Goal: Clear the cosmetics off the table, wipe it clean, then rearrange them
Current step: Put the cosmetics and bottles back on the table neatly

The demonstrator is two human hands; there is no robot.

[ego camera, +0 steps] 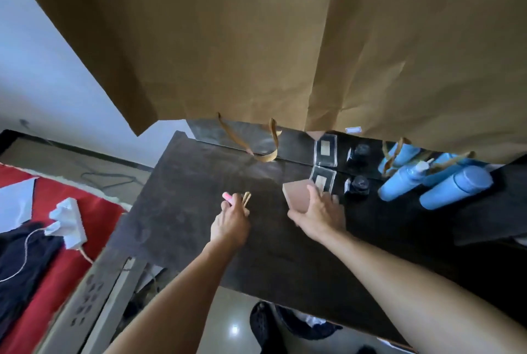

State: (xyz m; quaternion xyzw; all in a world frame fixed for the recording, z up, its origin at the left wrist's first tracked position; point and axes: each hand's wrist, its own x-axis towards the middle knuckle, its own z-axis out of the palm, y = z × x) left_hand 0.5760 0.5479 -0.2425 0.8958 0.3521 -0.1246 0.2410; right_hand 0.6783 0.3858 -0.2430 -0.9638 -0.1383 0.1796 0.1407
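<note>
Rearranging stage, partly complete.
Left hand [231, 221] gripped a pink tube [227, 196]; right hand [319, 211] gripped a pink box [298, 194]; blue bottles [427, 182] already stood on the table [185, 211].

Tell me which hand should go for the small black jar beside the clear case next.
Probably the right hand, once it sets down the pink box it grips: it is closest to the black jar. The left hand is farther off, already holding a pink tube and gold sticks.
</note>
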